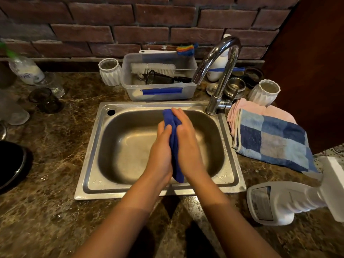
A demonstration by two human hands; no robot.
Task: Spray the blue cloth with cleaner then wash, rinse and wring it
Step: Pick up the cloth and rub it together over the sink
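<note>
The blue cloth (174,138) is bunched into a long roll and pressed between my two palms over the steel sink (93,146). My left hand (161,146) lies flat against its left side, and my right hand (186,140) covers its right side with the fingers reaching further up. Cloth ends stick out above my fingers and below my wrists. The white spray bottle of cleaner (279,202) lies on its side on the counter at the right. No water runs from the chrome tap (217,60).
A blue checked towel (273,140) and a pink cloth (242,110) lie right of the sink. Behind it stand a clear plastic tub (160,94) with brushes, two white ribbed cups (109,71) (264,92) and metal bowls (235,87). Glassware (44,97) and a black pan (11,164) occupy the left counter.
</note>
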